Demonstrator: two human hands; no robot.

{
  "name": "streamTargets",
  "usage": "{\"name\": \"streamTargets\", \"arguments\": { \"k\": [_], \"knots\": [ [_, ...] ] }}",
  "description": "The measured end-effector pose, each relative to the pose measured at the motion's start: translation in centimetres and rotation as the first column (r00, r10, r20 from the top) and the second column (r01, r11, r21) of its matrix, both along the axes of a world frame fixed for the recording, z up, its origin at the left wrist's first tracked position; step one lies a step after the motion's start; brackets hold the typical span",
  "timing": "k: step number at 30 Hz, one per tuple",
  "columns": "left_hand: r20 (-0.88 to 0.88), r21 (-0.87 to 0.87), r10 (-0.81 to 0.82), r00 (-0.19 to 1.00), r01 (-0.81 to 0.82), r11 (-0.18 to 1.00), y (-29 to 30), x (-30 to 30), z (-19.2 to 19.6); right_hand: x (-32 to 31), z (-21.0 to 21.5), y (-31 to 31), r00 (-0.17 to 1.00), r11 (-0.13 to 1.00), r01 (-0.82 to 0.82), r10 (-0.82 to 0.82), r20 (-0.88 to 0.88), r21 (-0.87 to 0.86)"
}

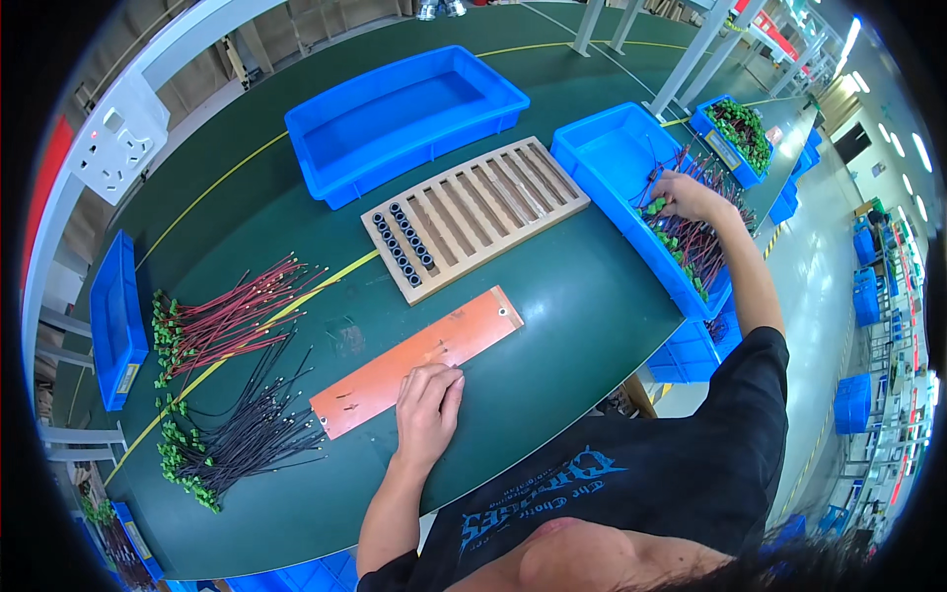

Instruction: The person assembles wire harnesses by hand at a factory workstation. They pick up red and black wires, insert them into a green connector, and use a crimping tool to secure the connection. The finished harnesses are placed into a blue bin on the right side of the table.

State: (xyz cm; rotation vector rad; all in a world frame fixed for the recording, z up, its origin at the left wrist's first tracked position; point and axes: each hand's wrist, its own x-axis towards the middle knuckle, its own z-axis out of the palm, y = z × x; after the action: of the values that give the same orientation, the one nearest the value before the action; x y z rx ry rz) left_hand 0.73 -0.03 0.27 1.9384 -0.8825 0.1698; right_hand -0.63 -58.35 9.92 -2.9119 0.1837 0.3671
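My right hand (691, 195) reaches into a blue bin (602, 148) on the right, its fingers closed around wires with green connectors (653, 206). More red and black wires (705, 247) with green ends fill the near part of that bin. Bent over the near edge of a long orange board (414, 363) is my left hand (429, 409). Its fingers are curled and pressed together; whatever they may hold is hidden. Small dark marks or pieces show on the board beside the fingertips.
On the left lie red wires (237, 311) and black wires (256, 429) with green connectors. Behind the board, a slotted wooden rack (473, 212) holds two rows of dark round parts (397, 245). Blue trays stand behind it (404, 113) and at far left (118, 321).
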Motion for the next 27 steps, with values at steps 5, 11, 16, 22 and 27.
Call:
{"name": "streamTargets", "arguments": {
  "k": [5, 11, 16, 22, 27],
  "knots": [
    [-0.005, -0.001, 0.001, 1.000, -0.001, 1.000, -0.5, -0.1, 0.0, -1.0, 2.8, -0.8, 0.975, 0.990, -0.128, 0.136, 0.177, -0.058],
    [-0.015, 0.019, 0.009, 1.000, -0.009, 1.000, -0.6, -0.2, 0.2, 0.4, 3.1, 6.6, 0.965, 0.937, -0.118, 0.186, 0.183, -0.330],
    [0.034, 0.048, -0.030, 0.999, 0.028, 0.998, -0.1, 0.2, -0.5, 7.3, 1.5, 20.3, 0.813, 0.894, -0.443, 0.433, 0.389, -0.070],
    [0.065, 0.050, -0.030, 0.997, 0.026, 0.998, 0.6, 0.0, 0.3, 13.6, -6.9, 33.5, 0.820, 0.780, -0.496, 0.274, 0.502, 0.383],
    [0.199, 0.168, 0.030, 0.980, -0.064, 0.984, 4.1, 1.9, 1.9, 13.8, -10.3, 35.0, 0.763, 0.835, -0.437, 0.147, 0.630, 0.335]
  ]
}}
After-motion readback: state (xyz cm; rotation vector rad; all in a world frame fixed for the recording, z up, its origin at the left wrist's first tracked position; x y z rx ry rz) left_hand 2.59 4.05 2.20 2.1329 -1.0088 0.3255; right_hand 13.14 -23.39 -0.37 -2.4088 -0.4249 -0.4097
